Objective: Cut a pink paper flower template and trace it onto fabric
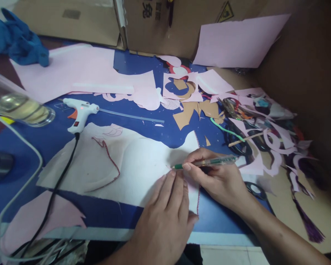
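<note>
My right hand (216, 176) grips a green pen (206, 162) with a clear barrel. Its tip touches a white piece of cloth (143, 158) with red stitching along its right edge. Lying flat on that cloth, my left hand (168, 206) has its fingers stretched out close to the pen tip. Some of the cloth under my hands is hidden. Farther left on the cloth, a dark red stitched line (110, 158) runs in a bent curve, and faint pink outlines show near the top.
A white glue gun (81, 110) with a glue stick lies behind the cloth, its black cord (62, 184) crossing it. A glass (24, 108) stands left. Pink and brown scraps (209, 108), a purple tassel (309, 221) and cardboard boxes (160, 31) surround the blue table (105, 209).
</note>
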Tool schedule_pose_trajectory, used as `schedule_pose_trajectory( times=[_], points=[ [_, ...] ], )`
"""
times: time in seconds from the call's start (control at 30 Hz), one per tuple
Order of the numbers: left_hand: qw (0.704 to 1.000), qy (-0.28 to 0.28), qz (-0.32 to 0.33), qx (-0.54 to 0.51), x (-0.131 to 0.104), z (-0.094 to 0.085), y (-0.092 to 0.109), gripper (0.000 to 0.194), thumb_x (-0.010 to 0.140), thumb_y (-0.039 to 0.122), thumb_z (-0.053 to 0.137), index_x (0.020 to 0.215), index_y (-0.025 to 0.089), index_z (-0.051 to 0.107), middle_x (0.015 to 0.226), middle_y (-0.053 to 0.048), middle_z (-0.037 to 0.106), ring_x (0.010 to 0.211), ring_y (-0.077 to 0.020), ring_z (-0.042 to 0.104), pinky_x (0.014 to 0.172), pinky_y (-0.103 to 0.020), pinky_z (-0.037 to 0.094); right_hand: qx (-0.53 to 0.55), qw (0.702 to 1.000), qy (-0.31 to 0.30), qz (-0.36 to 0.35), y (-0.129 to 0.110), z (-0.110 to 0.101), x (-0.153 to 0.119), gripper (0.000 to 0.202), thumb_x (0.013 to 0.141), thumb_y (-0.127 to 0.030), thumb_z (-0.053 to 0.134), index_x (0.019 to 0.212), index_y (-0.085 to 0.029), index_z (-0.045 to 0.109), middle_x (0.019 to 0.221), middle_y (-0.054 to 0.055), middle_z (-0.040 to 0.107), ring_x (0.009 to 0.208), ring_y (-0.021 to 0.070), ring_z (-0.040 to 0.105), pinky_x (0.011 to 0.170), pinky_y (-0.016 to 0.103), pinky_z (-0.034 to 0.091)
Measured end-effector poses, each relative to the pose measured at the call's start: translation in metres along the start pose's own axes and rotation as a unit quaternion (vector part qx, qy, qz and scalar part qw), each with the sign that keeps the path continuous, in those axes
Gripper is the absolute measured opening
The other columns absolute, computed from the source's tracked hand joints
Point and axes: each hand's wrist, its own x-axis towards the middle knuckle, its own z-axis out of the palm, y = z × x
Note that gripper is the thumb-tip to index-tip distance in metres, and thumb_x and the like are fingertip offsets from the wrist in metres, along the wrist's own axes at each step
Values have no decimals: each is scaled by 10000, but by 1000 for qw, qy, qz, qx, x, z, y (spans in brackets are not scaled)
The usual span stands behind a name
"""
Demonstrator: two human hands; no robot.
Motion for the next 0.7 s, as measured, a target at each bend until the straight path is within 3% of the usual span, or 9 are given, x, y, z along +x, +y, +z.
schedule_pose_trajectory(
  times=[0.37, 0.7],
  points=[
    [1000, -11, 0, -1, -1, 1, 1, 516, 1117, 467, 579, 1393, 54, 721, 1516, -153, 724, 1489, -299, 602, 1285, -430, 420, 8, 1000, 0, 5, -1, 2, 1, 118, 993, -288, 772, 888, -234, 771, 798, 0, 776, 651, 147, 727, 563, 223, 568],
    [1000, -2, -2, -5, 0, 3, 1, 499, 1133, 453, 545, 1377, 56, 726, 1498, -147, 736, 1476, -295, 612, 1282, -428, 413, -2, 1000, 1, 10, 1, 3, 2, 157, 1004, -338, 763, 895, -225, 770, 809, 24, 787, 665, 168, 736, 549, 239, 569]
  ],
)
